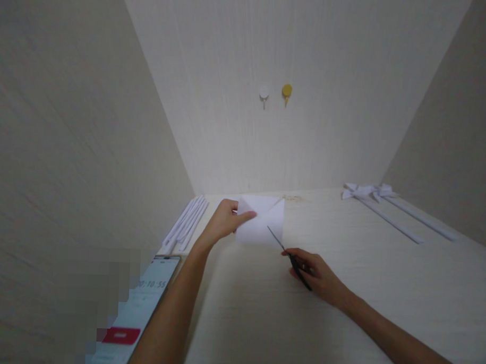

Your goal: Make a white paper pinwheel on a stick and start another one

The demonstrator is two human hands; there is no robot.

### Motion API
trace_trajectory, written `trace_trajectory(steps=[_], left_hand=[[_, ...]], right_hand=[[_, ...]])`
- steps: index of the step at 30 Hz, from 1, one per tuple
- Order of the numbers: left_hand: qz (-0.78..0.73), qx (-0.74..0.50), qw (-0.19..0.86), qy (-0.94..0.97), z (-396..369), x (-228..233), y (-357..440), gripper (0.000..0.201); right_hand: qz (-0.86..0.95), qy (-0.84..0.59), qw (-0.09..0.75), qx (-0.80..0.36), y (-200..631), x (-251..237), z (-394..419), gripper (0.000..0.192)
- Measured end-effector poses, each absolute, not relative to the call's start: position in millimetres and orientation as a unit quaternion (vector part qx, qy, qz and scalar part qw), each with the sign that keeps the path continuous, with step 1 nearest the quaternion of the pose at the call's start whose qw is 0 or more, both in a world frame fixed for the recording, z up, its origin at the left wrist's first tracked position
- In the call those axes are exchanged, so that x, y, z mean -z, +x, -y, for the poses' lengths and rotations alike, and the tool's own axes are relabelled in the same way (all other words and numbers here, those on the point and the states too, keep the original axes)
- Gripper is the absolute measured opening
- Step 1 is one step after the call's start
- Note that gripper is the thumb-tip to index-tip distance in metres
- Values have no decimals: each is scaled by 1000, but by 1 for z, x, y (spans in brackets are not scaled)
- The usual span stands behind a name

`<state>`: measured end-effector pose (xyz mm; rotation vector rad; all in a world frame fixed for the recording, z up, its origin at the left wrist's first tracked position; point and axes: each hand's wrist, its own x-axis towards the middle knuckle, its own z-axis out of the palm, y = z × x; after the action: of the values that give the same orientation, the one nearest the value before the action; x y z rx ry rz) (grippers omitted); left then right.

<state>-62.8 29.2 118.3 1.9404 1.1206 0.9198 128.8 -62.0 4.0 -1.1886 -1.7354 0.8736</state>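
A thin white paper square (261, 220), creased along its diagonals, lies flat on the pale wood-grain desk (342, 302) near the back wall. The left hand (223, 219) reaches forward with the arm extended and pinches the paper's left edge between thumb and fingers. The right hand (319, 277) grips black scissors (290, 258), fingers curled through the handles; the slim blades run diagonally up-left, tip on the paper's lower right. Folded paper strips (188, 222) lie left, a phone (138, 311) nearer.
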Motion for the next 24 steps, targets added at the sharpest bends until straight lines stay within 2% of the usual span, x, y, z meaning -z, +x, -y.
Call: trace_trajectory(steps=[4,9,17,20,24], left_hand=[[-435,-415,365,711,-30,-118,-61,22],[-448,-515,327,653,-32,-111,-54,24],[-447,-547,351,615,-27,-97,-33,11],[-451,-531,379,609,-24,-90,-27,16],[-426,-523,475,565,-20,-82,-20,25]], right_hand=[[659,-462,469,-364,131,2,60,28],[627,-413,537,-385,132,10,58,35],[652,-393,503,-409,128,11,61,40],[644,-392,506,-418,127,12,60,41],[639,-379,516,-426,126,12,58,45]])
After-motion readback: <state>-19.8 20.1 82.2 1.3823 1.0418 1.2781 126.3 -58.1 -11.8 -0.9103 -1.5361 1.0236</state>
